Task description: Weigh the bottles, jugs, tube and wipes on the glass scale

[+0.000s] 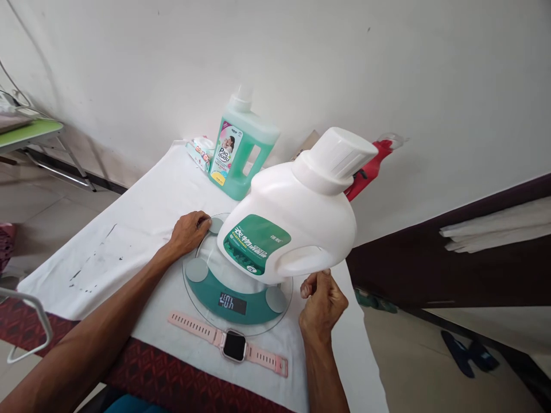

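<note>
A large white detergent bottle (284, 195) with a green label and a white ribbed cap stands on a round glass scale (253, 310). Dark digits show on the scale's small display (233, 303), within its teal band. At the scale's far left edge rests my left hand (188, 232), its fingers curled closed beside a round foot pad. My right hand (322, 301) is closed in a loose fist by the scale's right side, just under the bottle's handle end; nothing shows in it. In front of the scale lies a pink-strapped smartwatch (235, 345), face up and dark.
Behind the scale, a green detergent bottle (241, 149) stands beside a wipes packet (201, 152). A red bottle (369, 167) is partly hidden behind the white one. White cloth (142, 201) covers the table; a wall rises behind. Slippers (469, 353) lie on the floor at right.
</note>
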`<action>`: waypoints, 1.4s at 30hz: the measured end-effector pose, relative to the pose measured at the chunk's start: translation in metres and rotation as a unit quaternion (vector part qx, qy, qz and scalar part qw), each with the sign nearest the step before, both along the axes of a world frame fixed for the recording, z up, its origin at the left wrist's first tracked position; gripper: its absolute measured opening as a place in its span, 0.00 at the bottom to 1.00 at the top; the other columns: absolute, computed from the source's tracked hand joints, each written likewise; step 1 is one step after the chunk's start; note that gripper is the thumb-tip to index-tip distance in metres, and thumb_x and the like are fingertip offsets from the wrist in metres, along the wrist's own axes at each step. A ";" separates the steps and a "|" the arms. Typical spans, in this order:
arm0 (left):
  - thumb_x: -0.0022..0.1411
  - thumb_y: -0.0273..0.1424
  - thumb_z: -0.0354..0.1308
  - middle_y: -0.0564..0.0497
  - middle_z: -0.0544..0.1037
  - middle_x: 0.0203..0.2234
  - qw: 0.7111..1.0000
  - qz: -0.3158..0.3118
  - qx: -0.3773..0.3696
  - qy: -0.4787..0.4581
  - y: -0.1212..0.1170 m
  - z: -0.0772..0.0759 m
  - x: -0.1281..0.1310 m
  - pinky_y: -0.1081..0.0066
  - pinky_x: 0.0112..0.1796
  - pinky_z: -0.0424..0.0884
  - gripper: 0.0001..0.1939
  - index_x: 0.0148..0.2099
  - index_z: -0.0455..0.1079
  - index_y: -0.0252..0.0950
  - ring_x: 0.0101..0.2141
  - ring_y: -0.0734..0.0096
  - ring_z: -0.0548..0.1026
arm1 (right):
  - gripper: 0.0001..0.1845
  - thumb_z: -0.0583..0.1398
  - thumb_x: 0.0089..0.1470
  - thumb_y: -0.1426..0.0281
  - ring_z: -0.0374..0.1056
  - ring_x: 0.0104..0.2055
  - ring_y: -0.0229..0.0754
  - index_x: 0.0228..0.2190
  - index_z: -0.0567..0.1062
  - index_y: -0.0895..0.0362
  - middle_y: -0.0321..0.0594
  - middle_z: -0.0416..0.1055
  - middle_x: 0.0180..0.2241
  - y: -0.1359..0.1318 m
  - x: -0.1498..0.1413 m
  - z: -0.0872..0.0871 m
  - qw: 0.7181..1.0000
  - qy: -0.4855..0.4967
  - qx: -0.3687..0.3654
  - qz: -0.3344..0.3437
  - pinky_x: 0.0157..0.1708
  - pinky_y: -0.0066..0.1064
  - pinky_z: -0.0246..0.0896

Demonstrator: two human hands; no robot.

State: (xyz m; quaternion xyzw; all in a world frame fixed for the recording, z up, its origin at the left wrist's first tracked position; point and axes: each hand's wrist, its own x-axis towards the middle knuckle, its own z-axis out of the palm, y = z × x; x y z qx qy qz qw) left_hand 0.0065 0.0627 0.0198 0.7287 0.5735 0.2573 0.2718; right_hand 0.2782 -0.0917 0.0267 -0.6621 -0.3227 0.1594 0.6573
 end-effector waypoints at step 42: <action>0.71 0.34 0.53 0.45 0.84 0.46 1.000 0.004 -0.021 -0.005 -0.002 0.000 0.003 0.62 0.47 0.72 0.15 0.49 0.79 0.38 0.47 0.55 0.80 | 0.34 0.74 0.42 0.42 0.56 0.18 0.34 0.16 0.65 0.54 0.29 0.58 0.15 0.032 -0.036 0.100 0.964 0.075 0.103 0.234 0.19 0.29 0.59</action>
